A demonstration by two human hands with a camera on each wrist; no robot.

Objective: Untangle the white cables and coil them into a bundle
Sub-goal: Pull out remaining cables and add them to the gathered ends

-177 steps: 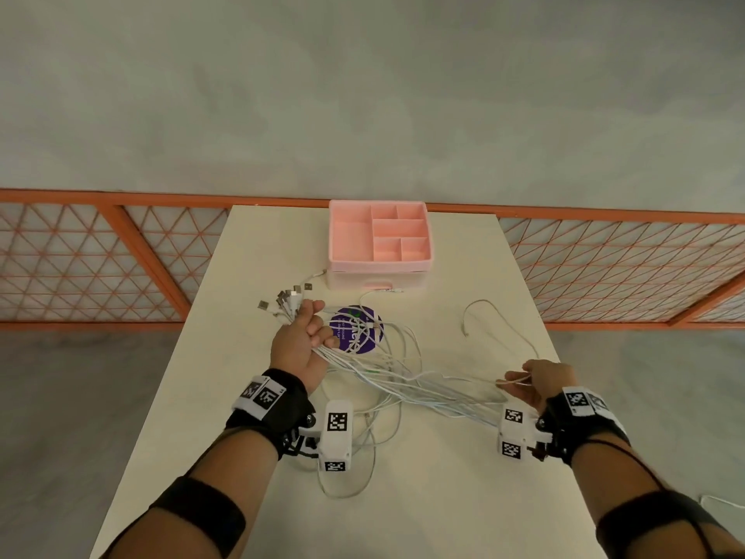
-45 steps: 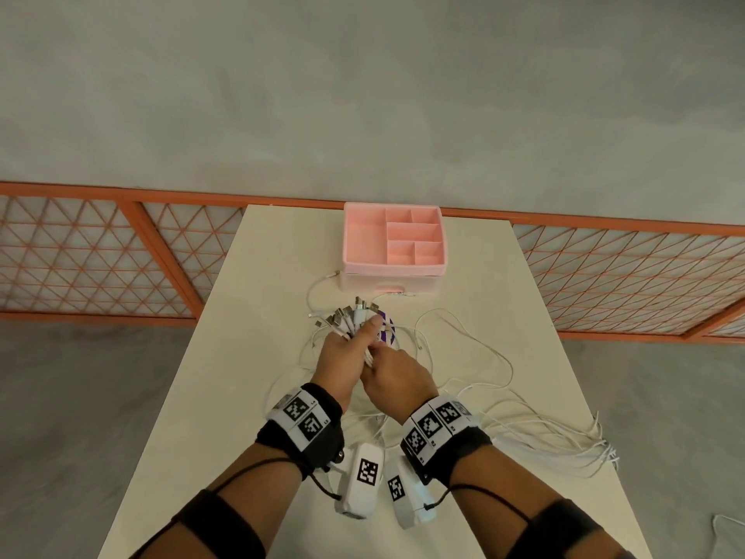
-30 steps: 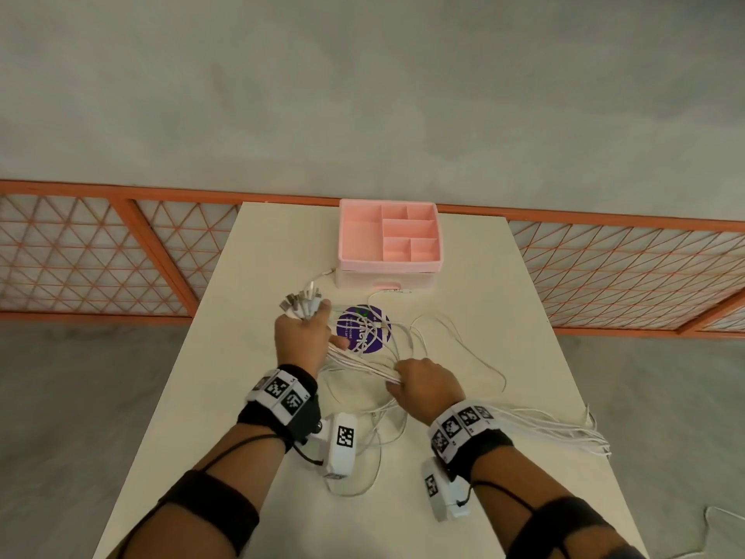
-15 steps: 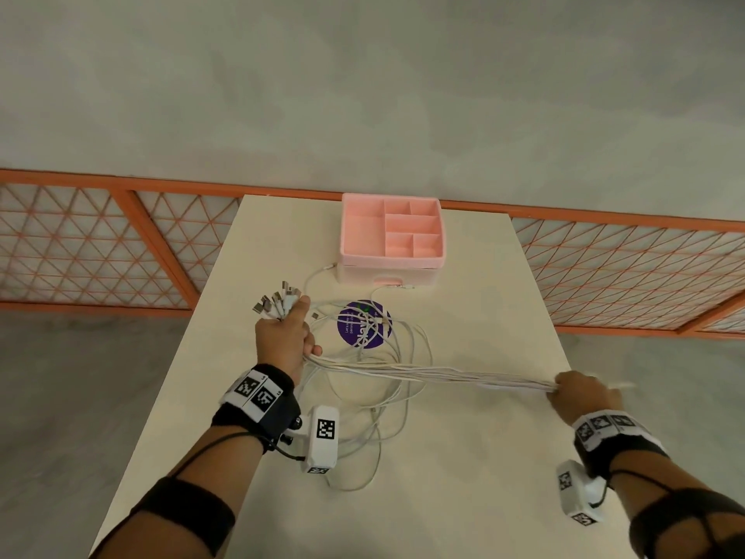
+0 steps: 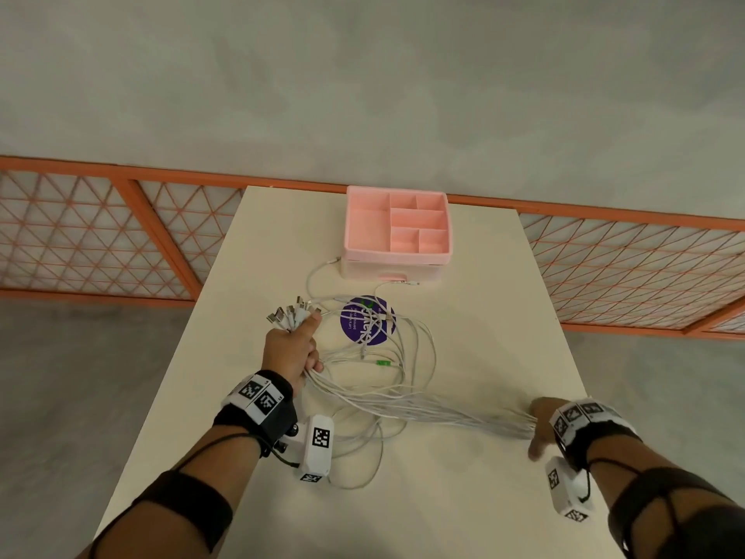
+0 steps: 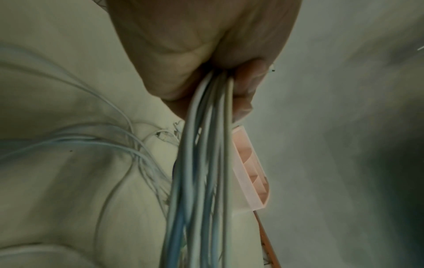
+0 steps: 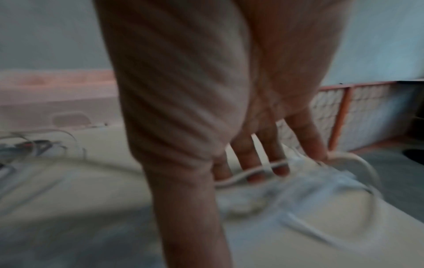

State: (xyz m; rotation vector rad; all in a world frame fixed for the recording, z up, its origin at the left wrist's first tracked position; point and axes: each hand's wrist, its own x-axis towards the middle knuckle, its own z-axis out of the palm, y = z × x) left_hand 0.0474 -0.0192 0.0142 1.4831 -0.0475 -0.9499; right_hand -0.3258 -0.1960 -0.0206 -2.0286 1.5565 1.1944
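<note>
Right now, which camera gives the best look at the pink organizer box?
The head view: the pink organizer box shows whole from above, compartments visible, at the table's far end. The left wrist view catches only an angled slice beside the white cables; the right wrist view shows a blurred front wall behind the right hand.

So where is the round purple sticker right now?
In the head view, the round purple sticker lies mid-table, just before the pink compartment box, under white cable loops.

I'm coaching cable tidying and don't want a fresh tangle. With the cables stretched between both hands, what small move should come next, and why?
Probably bring the right hand back toward the left hand to fold the first loop. The left hand grips the cables just below the plugs, the strands run fairly straight across the table to the right hand's fingers, yet slack loops remain in between.
</note>
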